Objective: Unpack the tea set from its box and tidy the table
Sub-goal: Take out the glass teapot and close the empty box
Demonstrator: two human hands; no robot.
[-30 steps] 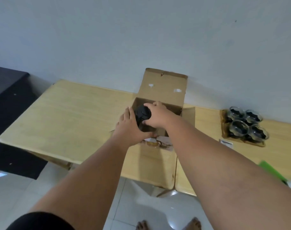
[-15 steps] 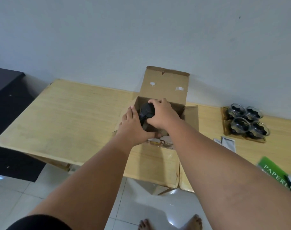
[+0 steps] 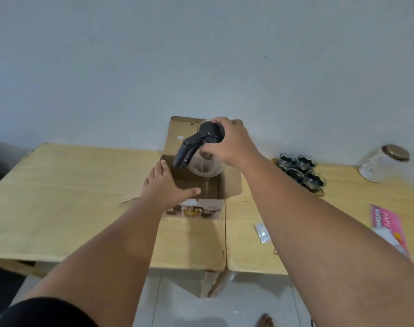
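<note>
An open cardboard box stands on the wooden table near the wall, its back flap upright. My right hand grips the top of a glass teapot with a black lid and black handle, held above the box opening. My left hand lies flat on the box's front-left rim, fingers spread, holding nothing. Several glass cups with dark inserts sit together in a cardboard tray to the right of the box.
A white jar with a brown lid stands at the far right by the wall. A pink booklet and a small clear packet lie on the right table. The table's front edge is close, with tiled floor below.
My right hand has lifted the teapot up out of the box. My left hand moved from the pot to the box's rim. The camera view tilted, showing more of the right side.
</note>
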